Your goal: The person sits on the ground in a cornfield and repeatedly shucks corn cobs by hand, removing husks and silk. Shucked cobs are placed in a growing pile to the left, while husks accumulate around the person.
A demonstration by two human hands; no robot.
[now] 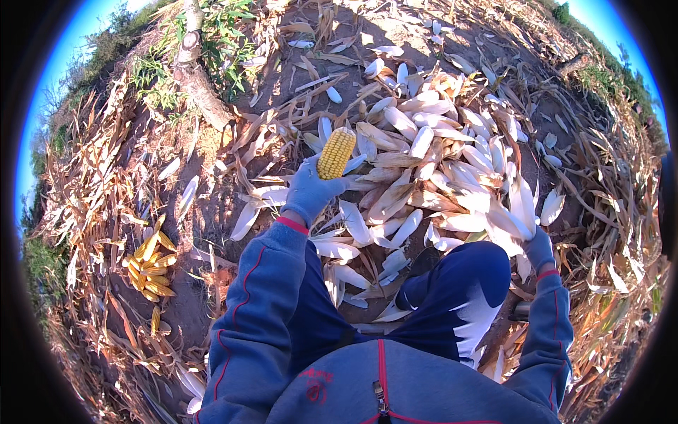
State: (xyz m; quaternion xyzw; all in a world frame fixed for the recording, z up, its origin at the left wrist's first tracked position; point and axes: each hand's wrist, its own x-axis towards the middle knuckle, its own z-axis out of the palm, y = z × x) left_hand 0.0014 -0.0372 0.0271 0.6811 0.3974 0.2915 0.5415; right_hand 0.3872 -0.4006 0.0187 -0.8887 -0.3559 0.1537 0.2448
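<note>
In my gloved left hand [311, 191] is a bare yellow ear of corn [336, 153], gripped at its lower end and pointing up and away. My gloved right hand [539, 250] is lower and farther right, closed at the end of a pale corn husk [521, 206]; the husk partly hides its fingers. Between and beyond both hands spreads a large heap of ears in dry, whitish husks [424, 166]. On the ground to the far left lies a small pile of husked yellow ears [150, 267].
My bent knee [474, 272] comes up at the near edge of the heap. A tree trunk [201, 92] with green leafy shoots rises at the upper left. Dry stalks and leaves [600, 205] litter the soil on both sides.
</note>
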